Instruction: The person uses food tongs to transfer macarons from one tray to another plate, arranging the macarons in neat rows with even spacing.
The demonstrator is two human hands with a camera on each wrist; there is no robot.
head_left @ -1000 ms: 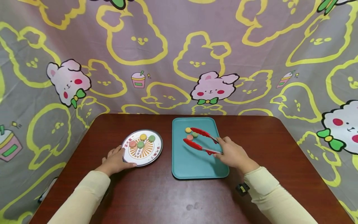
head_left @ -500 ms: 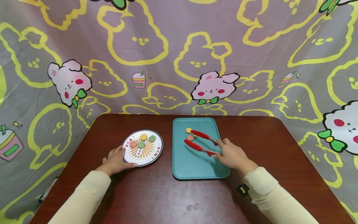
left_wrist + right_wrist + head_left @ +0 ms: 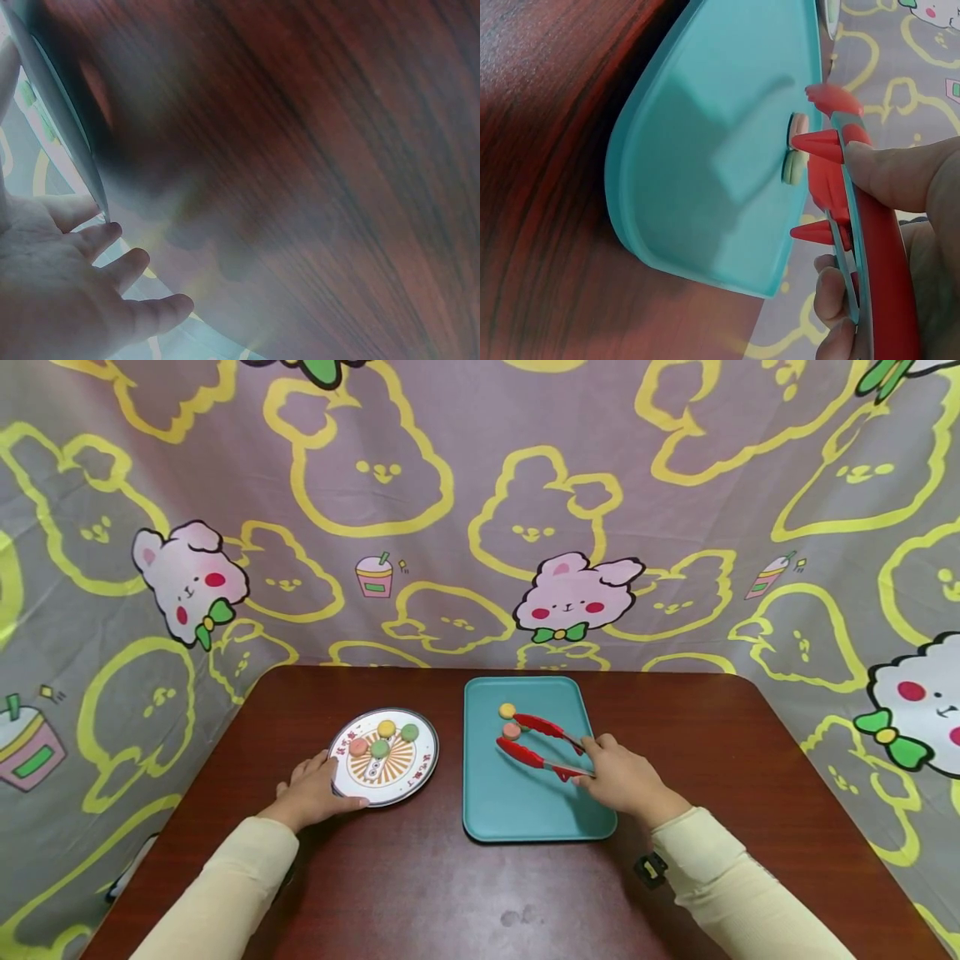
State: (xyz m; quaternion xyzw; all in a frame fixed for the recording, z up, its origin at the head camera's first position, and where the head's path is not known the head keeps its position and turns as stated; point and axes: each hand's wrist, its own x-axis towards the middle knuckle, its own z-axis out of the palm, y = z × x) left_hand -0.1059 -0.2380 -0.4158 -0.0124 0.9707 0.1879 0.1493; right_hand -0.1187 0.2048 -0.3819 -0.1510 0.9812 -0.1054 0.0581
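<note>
1. The metal tongs with red scalloped ends [image 3: 527, 755] are above the rectangular teal tray [image 3: 517, 810], their long axis slanting away from me and leftward, arms spread apart.
2. My right hand [image 3: 624, 777] grips the tongs at the near end, thumb on one side, fingers on the other.
3. My left hand [image 3: 307, 792] is spread, fingers loosely straight, touching the rim of the round white plate with a dark edge and orange rays [image 3: 405, 777].
4. On the tray, near the tong ends, I see a round yellow macaron [image 3: 507, 711], a round pink macaron [image 3: 512, 731] and a round green macaron [image 3: 795, 167], the green largely hidden from my head view. I cannot tell whether the tongs touch any.
5. My plate holds four more: one pink [image 3: 360, 747], one yellow [image 3: 386, 728] and two green.
6. Plate and tray sit apart on the dark reddish-brown wooden worktop [image 3: 420, 885], plate to the left; the tray's long side runs away from me.
</note>
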